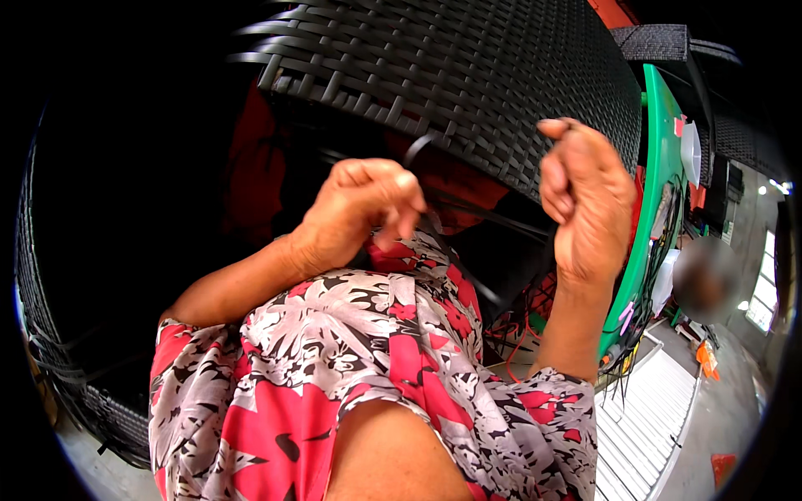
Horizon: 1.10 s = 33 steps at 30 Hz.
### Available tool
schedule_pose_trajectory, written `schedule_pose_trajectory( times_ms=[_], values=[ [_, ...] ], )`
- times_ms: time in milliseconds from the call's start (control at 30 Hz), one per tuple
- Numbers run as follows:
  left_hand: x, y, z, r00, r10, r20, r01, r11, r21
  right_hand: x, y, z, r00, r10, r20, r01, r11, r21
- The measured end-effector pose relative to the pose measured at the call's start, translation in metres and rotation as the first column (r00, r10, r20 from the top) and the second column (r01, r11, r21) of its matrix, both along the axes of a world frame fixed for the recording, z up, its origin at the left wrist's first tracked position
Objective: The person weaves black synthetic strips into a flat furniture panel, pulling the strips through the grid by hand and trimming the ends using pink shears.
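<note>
A panel of flat black strips in a close weave (pixel 468 75) slants across the upper middle, with loose strip ends at its upper left corner. Below its lower edge, my left hand (pixel 363 204) is closed, fingers bent and slightly blurred. A thin black strip (pixel 420 145) curls up from its fingertips, partly hidden by them. My right hand (pixel 589 196) is raised in front of the panel's right part, fingers curled in and thumb side up. What lies between its fingers, if anything, is too small to make out.
On the right stands a green plastic board or chair back (pixel 660 184) with dark strips hanging along it. Beyond it are a white slatted surface (pixel 647 417), an orange item (pixel 707 361) on the floor and a blurred person (pixel 706 280). More dark weaving (pixel 113 413) edges the lower left.
</note>
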<state>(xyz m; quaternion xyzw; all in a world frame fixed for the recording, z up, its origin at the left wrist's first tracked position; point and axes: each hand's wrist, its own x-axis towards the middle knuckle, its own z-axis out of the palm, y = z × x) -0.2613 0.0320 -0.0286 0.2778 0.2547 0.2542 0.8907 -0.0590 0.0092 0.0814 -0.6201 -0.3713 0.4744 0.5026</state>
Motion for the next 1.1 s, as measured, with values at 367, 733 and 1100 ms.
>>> schedule_pose_trajectory(
  times_ms=[367, 733, 1100],
  values=[
    [0.019, 0.011, -0.027, 0.919, 0.356, 0.170, -0.310, 0.918, -0.247, 0.003, 0.033, -0.020, 0.881, 0.399, 0.253, -0.305, 0.889, -0.342],
    [0.039, 0.022, -0.043, 0.810, 0.297, 0.505, -0.162, 0.942, -0.295, -0.005, 0.054, -0.006, 0.740, 0.584, 0.334, -0.343, 0.754, -0.560],
    [0.042, 0.018, -0.040, 0.815, 0.319, 0.484, -0.192, 0.936, -0.294, 0.001, 0.051, -0.016, 0.957, 0.286, -0.045, -0.255, 0.757, -0.602]
  ],
)
